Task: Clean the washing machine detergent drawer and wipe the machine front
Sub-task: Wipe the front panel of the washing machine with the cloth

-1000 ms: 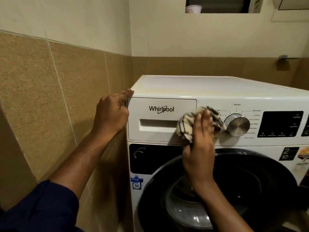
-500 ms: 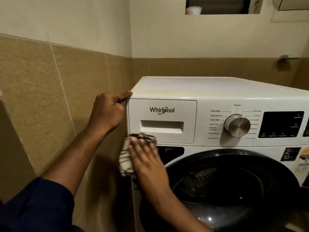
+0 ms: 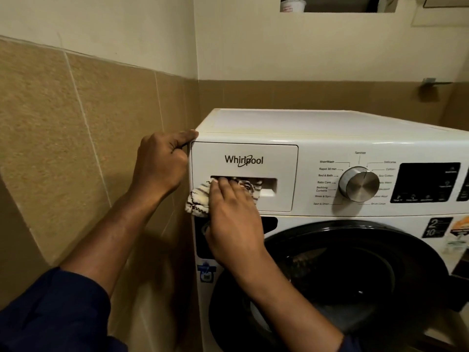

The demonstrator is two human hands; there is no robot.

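Observation:
A white front-loading washing machine point(image 3: 330, 123) fills the right half of the view. Its detergent drawer point(image 3: 281, 158) is closed, with a recessed handle slot. My right hand point(image 3: 233, 219) presses a white cloth with dark stripes point(image 3: 198, 201) against the drawer front, fingers extended into the left part of the slot. My left hand point(image 3: 160, 163) grips the machine's upper left corner, thumb on the top edge and fingers curled round the side.
A silver program dial point(image 3: 359, 184) and a dark display panel point(image 3: 426, 182) sit right of the drawer. The round black door point(image 3: 368, 270) lies below. A tan tiled wall point(image 3: 76, 148) stands close on the left. A white cup point(image 3: 291, 5) sits in a high niche.
My right hand carried the cloth from beside the dial down-left to the machine's lower left edge, then up onto the drawer's handle slot. My left hand stayed on the corner.

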